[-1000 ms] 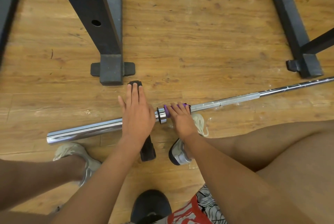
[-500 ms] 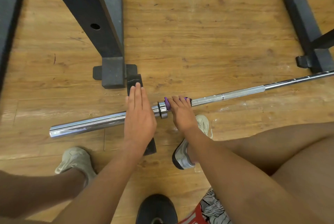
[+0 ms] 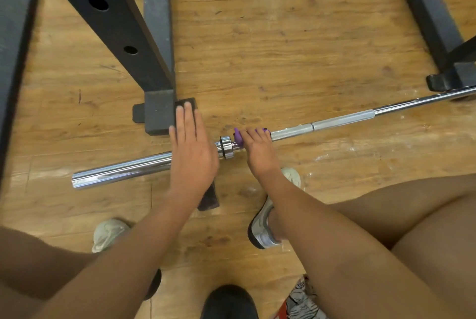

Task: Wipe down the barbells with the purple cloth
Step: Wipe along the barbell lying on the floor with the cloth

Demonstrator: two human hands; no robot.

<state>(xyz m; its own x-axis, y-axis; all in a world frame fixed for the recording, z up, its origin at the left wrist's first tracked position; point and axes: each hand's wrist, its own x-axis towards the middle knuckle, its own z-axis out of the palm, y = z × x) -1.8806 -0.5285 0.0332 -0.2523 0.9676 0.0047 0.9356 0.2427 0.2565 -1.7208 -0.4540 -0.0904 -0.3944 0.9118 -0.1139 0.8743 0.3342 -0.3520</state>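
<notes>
The barbell [image 3: 123, 170] is laid on the wooden floor [image 3: 283, 48] and is propped on a dark block [image 3: 209, 200] that is partly hidden under the left palm. The purple cloth [image 3: 238, 138] is wrapped round the thin shaft just past the collar [image 3: 226, 147]. It is clamped there by the curled fingers [image 3: 253, 133] of the right hand [image 3: 258, 153]. The left hand [image 3: 192, 156] is laid flat across the thick sleeve, with its fingers [image 3: 188, 117] straight and held together and their tips reaching over the block's far end. Just left of those fingertips, the foot of a black rack [image 3: 157, 115] is seen. A grey shoe [image 3: 262, 226] is planted behind the right wrist.
</notes>
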